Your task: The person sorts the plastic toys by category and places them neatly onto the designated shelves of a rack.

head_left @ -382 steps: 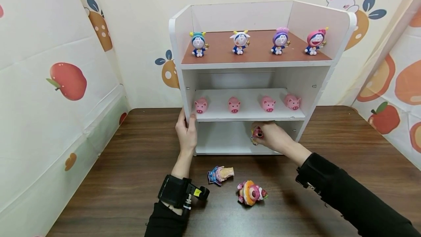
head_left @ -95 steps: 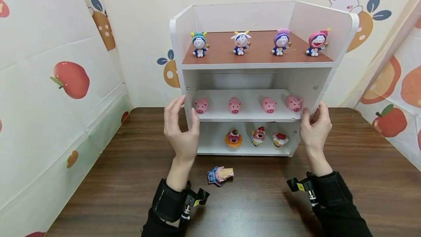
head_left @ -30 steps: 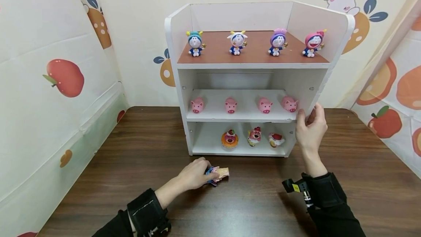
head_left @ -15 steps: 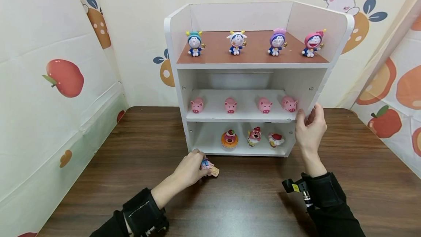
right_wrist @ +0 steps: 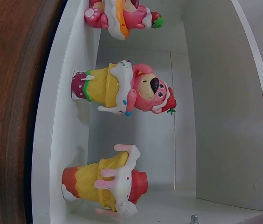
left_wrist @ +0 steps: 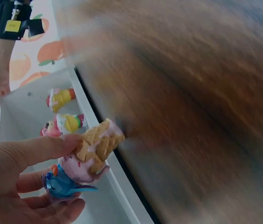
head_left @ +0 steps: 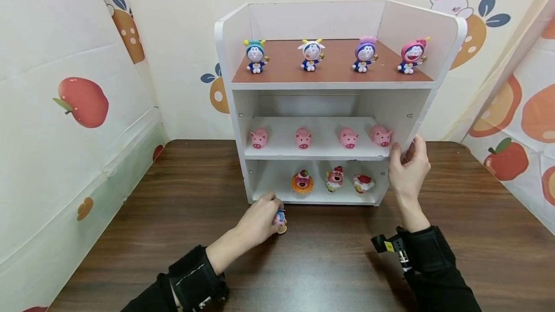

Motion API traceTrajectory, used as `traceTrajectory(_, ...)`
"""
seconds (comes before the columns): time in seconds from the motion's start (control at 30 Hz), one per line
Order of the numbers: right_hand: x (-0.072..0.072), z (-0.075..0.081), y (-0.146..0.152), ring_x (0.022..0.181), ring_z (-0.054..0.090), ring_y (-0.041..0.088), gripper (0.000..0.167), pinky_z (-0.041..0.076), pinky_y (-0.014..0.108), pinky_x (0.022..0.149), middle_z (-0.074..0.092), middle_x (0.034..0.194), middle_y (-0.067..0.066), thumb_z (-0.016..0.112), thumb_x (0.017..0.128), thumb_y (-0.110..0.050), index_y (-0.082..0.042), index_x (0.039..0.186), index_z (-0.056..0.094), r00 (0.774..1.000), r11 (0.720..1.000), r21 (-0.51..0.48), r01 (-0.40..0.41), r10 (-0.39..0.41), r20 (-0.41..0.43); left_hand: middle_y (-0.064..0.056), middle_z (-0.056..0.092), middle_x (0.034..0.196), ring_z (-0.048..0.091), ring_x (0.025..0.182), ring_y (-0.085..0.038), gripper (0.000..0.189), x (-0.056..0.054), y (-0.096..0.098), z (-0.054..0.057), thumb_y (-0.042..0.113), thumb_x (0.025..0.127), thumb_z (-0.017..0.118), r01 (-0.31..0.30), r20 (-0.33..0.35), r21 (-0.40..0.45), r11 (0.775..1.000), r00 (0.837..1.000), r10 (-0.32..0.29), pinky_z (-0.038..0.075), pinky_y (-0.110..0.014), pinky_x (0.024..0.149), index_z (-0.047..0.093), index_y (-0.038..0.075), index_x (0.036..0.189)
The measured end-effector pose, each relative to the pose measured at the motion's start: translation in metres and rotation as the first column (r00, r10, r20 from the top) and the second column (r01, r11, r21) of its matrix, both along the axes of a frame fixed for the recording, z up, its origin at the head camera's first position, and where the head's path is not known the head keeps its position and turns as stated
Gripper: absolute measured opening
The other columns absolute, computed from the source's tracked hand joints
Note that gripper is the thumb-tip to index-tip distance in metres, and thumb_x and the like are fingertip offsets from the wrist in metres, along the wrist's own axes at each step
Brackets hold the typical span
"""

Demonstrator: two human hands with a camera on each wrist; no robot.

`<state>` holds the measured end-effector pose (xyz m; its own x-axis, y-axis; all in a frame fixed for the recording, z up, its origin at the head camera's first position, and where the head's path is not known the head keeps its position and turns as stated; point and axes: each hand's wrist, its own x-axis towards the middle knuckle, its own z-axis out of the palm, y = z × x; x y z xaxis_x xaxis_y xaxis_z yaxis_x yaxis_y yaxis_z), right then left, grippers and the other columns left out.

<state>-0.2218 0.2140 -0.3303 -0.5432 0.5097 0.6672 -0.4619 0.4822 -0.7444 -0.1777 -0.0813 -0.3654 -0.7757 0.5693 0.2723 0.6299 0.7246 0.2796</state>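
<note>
My left hand pinches an ice-cream-cone figurine just in front of the bottom shelf's left part. In the left wrist view the figurine has a waffle cone, pink icing and a blue part, with the cone end pointing up and right in that view. My right hand holds the right side panel of the white shelf unit. On the bottom shelf stand a bear figurine with an orange ring, a bear cone figurine and a red-topped cone figurine.
Several pink pig figurines line the middle shelf. Several figurines in coloured hoods stand along the top shelf. The brown wooden table lies in front, with fruit-printed wall sheets at the sides.
The bear cone, orange-ring bear and red-topped cone now stand on the bottom shelf. My left hand left the unit's side, took the lying figurine and turned it upward. My right hand moved to the right panel.
</note>
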Motion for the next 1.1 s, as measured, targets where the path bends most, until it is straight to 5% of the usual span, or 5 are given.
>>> traceTrajectory(0.4, -0.003, -0.001, 0.002, 0.091, 0.059, -0.004, 0.036, 0.046, 0.007, 0.071, 0.065, 0.115, 0.019, 0.051, 0.087, 0.002, 0.005, 0.123, 0.055, 1.000, 1.000, 0.003, -0.002, 0.002, -0.002, -0.008, 0.058, 0.092, 0.057, 0.090, -0.022, 0.027, 0.006, 0.009, -0.004, 0.004, 0.072, 0.078, 0.061, -0.042, -0.074, 0.995, 0.997, -0.064, 0.050, -0.029, 0.080, 0.066, 0.000, 0.095)
traceTrajectory(0.67, -0.002, -0.001, 0.001, 0.090, 0.058, -0.006, 0.035, 0.045, 0.006, 0.070, 0.065, 0.114, 0.019, 0.052, 0.087, 0.001, 0.005, 0.122, 0.056, 1.000, 1.000, 0.010, 0.010, -0.010, -0.001, -0.010, 0.059, 0.099, 0.057, 0.091, -0.022, 0.050, 0.007, 0.007, -0.006, 0.016, 0.069, 0.083, -0.011, 0.051, 0.006, 1.000, 0.999, 0.011, 0.051, -0.033, 0.080, 0.062, -0.002, 0.110)
traceTrajectory(0.87, -0.001, -0.001, 0.001, 0.090, 0.059, -0.005, 0.036, 0.046, 0.007, 0.071, 0.065, 0.114, 0.019, 0.052, 0.087, 0.001, 0.005, 0.122, 0.056, 1.000, 1.000, 0.004, 0.010, -0.010, 0.002, -0.014, 0.059, 0.096, 0.060, 0.084, -0.023, 0.049, 0.008, 0.006, -0.008, 0.018, 0.069, 0.084, -0.095, 0.129, 0.060, 0.994, 0.988, 0.087, 0.053, -0.037, 0.074, 0.062, -0.005, 0.106)
traceTrajectory(1.1, -0.001, -0.001, 0.000, 0.089, 0.059, -0.006, 0.035, 0.046, 0.007, 0.070, 0.066, 0.113, 0.019, 0.051, 0.087, 0.002, 0.007, 0.121, 0.056, 1.000, 1.000, -0.007, 0.006, -0.006, 0.004, -0.012, 0.058, 0.091, 0.061, 0.082, -0.024, 0.043, 0.008, 0.007, -0.012, 0.011, 0.065, 0.085, -0.101, 0.174, 0.097, 0.990, 0.981, 0.083, 0.052, -0.037, 0.073, 0.061, -0.004, 0.098)
